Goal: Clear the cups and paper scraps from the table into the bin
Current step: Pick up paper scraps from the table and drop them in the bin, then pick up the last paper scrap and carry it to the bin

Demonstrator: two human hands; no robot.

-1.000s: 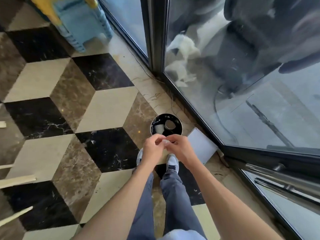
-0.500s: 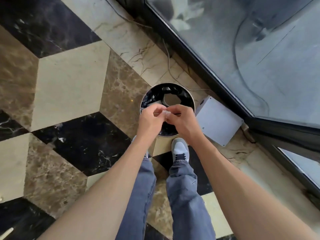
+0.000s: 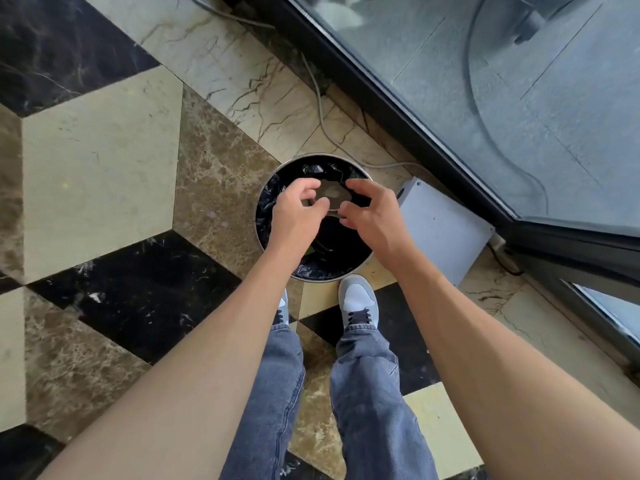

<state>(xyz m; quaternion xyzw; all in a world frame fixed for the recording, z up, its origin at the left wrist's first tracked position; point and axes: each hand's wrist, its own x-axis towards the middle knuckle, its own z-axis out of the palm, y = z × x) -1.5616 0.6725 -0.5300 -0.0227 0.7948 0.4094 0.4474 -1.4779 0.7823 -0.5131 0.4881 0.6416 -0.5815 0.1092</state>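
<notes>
A round metal-rimmed bin (image 3: 322, 270) with a black liner stands on the marble floor just in front of my feet. Both hands hover over its opening. My left hand (image 3: 298, 216) has its fingers spread and curled, with nothing in them. My right hand (image 3: 370, 216) is likewise open and holds nothing, its fingertips close to the left hand's. Between the hands, down inside the bin, shows a dull greyish shape (image 3: 330, 197); I cannot tell what it is. No paper scrap shows in either hand.
A white flat box (image 3: 443, 233) lies on the floor, touching the bin's right side. A grey cable (image 3: 318, 109) runs along the floor behind the bin. A dark-framed glass door (image 3: 398, 95) closes off the right. My shoes (image 3: 356, 299) stand at the bin's near edge.
Both hands were pinched together on a small white scrap above the bin; now they have parted and opened, and the scrap is gone from them. The view has moved closer over the bin.
</notes>
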